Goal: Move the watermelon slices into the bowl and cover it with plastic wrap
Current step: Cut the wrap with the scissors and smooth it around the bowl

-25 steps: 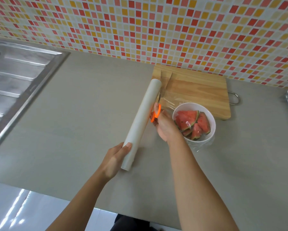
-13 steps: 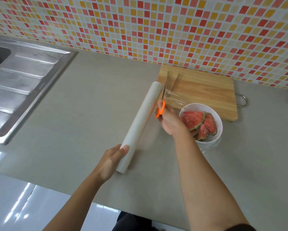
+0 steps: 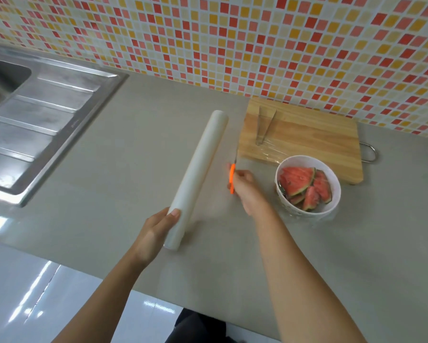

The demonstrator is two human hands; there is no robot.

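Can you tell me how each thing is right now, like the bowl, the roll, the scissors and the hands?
Bowl: upright, holding slices, film over it.
Watermelon slices: all inside the bowl.
Plastic wrap roll: lying on the counter, near end gripped.
Left hand: closed on the roll.
Right hand: holding the orange-handled scissors.
Tongs: lying on the cutting board, spread open.

The white bowl [image 3: 308, 186] holds red watermelon slices [image 3: 304, 187]. Just behind the bowl lies a wooden board [image 3: 304, 137]. Left of the bowl, the right hand [image 3: 248, 191] holds orange scissors [image 3: 232, 178]. Farther left, the left hand [image 3: 156, 233] grips the wrap roll [image 3: 199, 173].
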